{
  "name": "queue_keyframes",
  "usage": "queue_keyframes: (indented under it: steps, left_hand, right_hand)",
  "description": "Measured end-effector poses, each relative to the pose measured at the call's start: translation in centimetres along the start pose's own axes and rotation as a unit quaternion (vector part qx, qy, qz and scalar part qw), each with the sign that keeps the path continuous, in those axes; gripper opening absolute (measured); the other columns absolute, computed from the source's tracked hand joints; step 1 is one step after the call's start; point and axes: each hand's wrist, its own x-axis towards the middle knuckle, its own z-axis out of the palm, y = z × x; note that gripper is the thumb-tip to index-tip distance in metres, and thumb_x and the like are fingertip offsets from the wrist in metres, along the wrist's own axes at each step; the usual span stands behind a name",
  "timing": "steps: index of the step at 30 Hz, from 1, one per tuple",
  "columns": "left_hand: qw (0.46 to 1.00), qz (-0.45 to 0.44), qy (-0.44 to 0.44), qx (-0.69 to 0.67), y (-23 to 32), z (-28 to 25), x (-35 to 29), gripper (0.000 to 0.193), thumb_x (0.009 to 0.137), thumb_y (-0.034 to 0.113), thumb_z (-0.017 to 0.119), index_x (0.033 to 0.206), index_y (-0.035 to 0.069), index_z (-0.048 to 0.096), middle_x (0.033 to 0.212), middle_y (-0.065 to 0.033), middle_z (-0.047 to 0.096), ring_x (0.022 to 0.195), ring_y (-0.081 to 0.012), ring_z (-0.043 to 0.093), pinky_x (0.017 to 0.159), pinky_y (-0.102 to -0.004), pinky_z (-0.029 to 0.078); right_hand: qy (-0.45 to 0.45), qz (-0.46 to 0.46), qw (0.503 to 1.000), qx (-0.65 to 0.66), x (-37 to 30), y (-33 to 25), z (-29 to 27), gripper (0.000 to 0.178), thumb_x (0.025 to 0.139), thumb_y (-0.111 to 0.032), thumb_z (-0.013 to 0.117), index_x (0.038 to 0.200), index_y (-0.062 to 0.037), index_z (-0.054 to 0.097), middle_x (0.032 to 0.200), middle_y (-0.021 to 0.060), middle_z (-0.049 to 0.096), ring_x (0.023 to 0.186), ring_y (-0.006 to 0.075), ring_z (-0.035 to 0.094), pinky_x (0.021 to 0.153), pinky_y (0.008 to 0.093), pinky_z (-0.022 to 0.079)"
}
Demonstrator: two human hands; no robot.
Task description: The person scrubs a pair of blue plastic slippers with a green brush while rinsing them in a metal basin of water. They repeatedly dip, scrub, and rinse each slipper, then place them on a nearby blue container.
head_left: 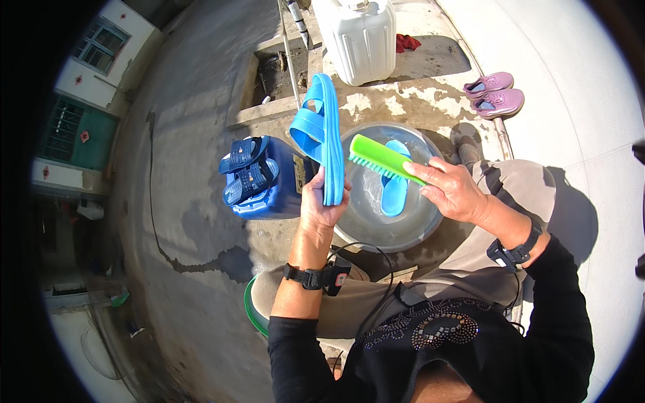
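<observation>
Gripped by its heel end in my left hand (324,200), a light blue slipper (330,138) stands on edge, toe end up and sole turned to the right. My right hand (457,190) is closed round the end of a green scrubbing brush (381,156), whose pale bristles face down and left. The brush is just right of the slipper's sole, apart from it. Below the brush, a second light blue slipper (394,197) lies in a grey metal basin (423,232) with water; the brush and my fingers cover part of it.
Dark blue slippers (250,181) rest on a blue plastic jug (285,195) left of the basin. Beyond are a white jerrycan (359,43), a red cloth (407,43) and a drain pit (269,77). Pink shoes (498,102) sit at right; a green-rimmed tub (252,309) is by my left knee.
</observation>
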Motion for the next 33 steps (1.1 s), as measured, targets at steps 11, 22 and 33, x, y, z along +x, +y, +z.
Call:
queue_keyframes:
  steps: [11,22,33]
  left_hand:
    - [0.986,-0.105,-0.010,0.128,-1.8,0.0,-1.9,0.052,0.091,0.025,0.051,0.137,0.005,0.042,0.092,-0.0118,0.055,0.072,-0.0186,0.052,0.053,-0.0237,0.044]
    - [0.986,-0.087,-0.001,0.144,-1.8,-0.5,-1.3,0.035,0.093,0.022,0.052,0.120,0.001,0.050,0.086,-0.0099,0.061,0.066,-0.0200,0.062,0.051,-0.0293,0.052]
    - [0.983,-0.035,0.005,0.179,-2.5,-0.7,-0.9,0.039,0.093,0.011,0.052,0.128,-0.007,0.048,0.108,-0.0138,0.064,0.092,-0.0194,0.064,0.084,-0.0292,0.052]
  right_hand:
    - [0.055,0.041,0.996,-0.051,6.7,2.5,-0.8,0.042,0.089,-0.018,0.058,0.131,-0.0174,0.055,0.081,0.0147,0.060,0.070,0.0333,0.061,0.064,0.0404,0.051]
    - [0.005,0.139,0.989,-0.056,6.2,4.5,-0.3,0.041,0.089,-0.009,0.056,0.130,-0.0122,0.055,0.091,0.0210,0.064,0.076,0.0351,0.063,0.071,0.0376,0.051]
    - [-0.001,0.225,0.969,-0.101,5.4,6.5,0.6,0.040,0.089,-0.010,0.053,0.130,-0.0085,0.055,0.091,0.0182,0.065,0.078,0.0343,0.064,0.071,0.0380,0.052]
